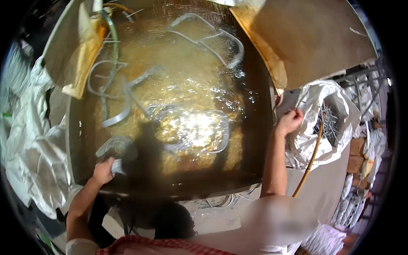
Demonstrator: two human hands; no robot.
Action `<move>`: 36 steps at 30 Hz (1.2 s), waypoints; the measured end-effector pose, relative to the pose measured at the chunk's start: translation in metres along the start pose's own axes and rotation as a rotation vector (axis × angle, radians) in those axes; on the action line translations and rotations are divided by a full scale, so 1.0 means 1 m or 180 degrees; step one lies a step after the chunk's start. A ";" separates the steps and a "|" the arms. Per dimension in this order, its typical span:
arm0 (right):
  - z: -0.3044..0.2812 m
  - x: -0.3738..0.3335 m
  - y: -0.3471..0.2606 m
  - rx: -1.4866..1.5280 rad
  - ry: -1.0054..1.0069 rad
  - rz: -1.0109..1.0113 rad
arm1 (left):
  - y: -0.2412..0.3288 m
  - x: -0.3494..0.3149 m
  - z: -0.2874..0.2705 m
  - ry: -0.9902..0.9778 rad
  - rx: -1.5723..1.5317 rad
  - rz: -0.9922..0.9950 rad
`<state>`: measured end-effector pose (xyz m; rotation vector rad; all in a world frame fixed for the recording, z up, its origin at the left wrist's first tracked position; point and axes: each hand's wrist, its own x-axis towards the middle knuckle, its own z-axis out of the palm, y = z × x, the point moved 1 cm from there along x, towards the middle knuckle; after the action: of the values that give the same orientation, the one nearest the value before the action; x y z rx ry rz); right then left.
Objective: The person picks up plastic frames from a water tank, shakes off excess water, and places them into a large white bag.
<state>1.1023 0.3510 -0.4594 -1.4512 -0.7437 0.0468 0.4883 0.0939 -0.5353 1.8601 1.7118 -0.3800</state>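
Observation:
A tank of shallow brownish water (140, 168) lies in front of me. My left hand (104, 171) reaches into its near left corner, fingers closed on a pale grey curved strip (118, 167) that lies partly under the surface. Beyond the tank's right wall, my right hand (290, 122) is by the rim of a white woven sack (312, 146). Its fingers are pinched together; whatever they grip is too small to make out. Many short grey pieces (330, 127) fill the sack's mouth.
Looped pale strips (231, 55) and another bent strip (121, 115) lie in the water. A green hose (114, 38) enters at the far left. A brown stick (313, 159) leans across the sack. White sacks (38, 165) crowd the left; a brown panel (310, 40) stands far right.

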 end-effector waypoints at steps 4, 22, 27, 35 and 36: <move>-0.033 0.039 -0.084 -0.0257 0.0221 -0.1424 | -0.002 -0.008 -0.001 -0.0018 0.0036 -0.0014; 0.028 -0.362 -0.125 -0.0780 -0.5197 -0.0454 | -0.011 0.003 -0.001 0.0478 -0.0526 0.0658; 0.060 -0.388 -0.148 -0.1593 -0.3703 -0.1685 | -0.019 -0.002 0.011 0.1133 -0.0445 0.0829; 0.006 -0.327 -0.021 -0.3022 -0.2183 0.0493 | -0.015 0.002 0.007 0.1037 -0.0650 0.0672; 0.009 -0.322 -0.032 -0.3066 -0.2404 0.0448 | -0.018 0.000 0.007 0.1020 -0.0702 0.0633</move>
<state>0.8337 0.2059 -0.5687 -2.4530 -1.3819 0.4077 0.4720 0.0901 -0.5451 1.9792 1.6672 0.1897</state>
